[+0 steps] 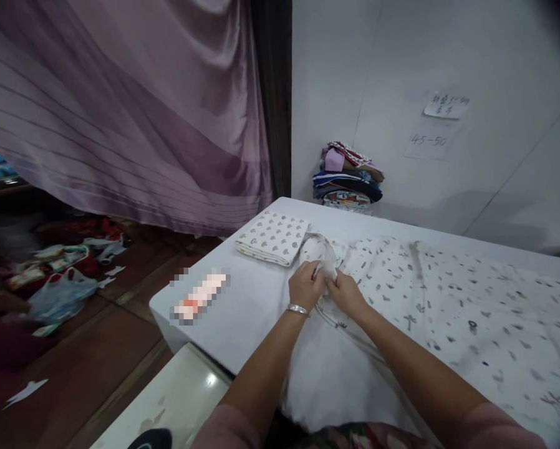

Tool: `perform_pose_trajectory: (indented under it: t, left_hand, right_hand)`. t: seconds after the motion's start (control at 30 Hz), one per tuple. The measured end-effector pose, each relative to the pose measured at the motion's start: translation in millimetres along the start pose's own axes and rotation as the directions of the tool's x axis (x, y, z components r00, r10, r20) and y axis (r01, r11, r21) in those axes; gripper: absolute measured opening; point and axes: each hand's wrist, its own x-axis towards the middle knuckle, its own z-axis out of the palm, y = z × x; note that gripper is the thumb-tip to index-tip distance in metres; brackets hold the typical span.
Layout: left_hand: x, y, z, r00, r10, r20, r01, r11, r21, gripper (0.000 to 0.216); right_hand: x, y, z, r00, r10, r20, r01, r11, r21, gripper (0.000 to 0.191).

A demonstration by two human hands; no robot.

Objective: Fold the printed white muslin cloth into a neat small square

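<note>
A person's left hand (307, 285) and right hand (348, 293) meet at the table's centre, both pinched on a bunched corner of a white printed sheet (448, 299) that spreads toward 3 o'clock across the white table (242, 312). A folded printed cloth (273, 237) lies just beside the hands at 11 o'clock. The grip looks slight: a tug could likely slip the corner free or drag the sheet into the folded cloth. The table edge drops away at 8 o'clock; bare tabletop lies open at 9 o'clock. A clothes stack (348, 178) sits against the wall at 12 o'clock.
</note>
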Motion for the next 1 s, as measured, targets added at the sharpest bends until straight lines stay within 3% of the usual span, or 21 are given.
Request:
perform_pose_trajectory:
  t: [0.07, 0.2, 0.5, 0.77, 1.0]
  left_hand:
    - [-5.3, 0.8, 3.2, 0.996, 0.064, 0.061, -0.064, 0.998, -0.006, 0.024]
    - [-13.2, -3.1, 8.7, 0.988, 0.108, 0.108, -0.105, 0.994, -0.029, 0.028]
    - [-16.5, -7.8, 7.9, 0.979, 0.167, 0.118, -0.161, 0.985, -0.054, 0.031]
    - [-17.1, -4.5, 4.7, 0.97, 0.236, 0.058, -0.229, 0.968, -0.105, 0.032]
    - [-16.4, -5.0, 1.0, 0.978, 0.202, 0.057, -0.196, 0.976, -0.089, 0.032]
  right_hand:
    - [-2.7, -0.4, 0.7, 0.998, -0.05, 0.047, 0.053, 0.996, -0.069, 0.016]
    - [-7.6, 1.1, 4.3, 0.994, -0.031, 0.109, 0.048, 0.987, -0.153, 0.016]
    - [-10.6, 0.8, 11.6, 0.991, -0.086, 0.104, 0.081, 0.995, 0.057, 0.026]
    - [-14.0, -17.4, 1.9, 0.985, -0.026, 0.173, 0.044, 0.994, -0.097, 0.04]
    - [-10.0, -17.1, 0.4, 0.964, -0.078, 0.255, 0.072, 0.997, 0.032, 0.044]
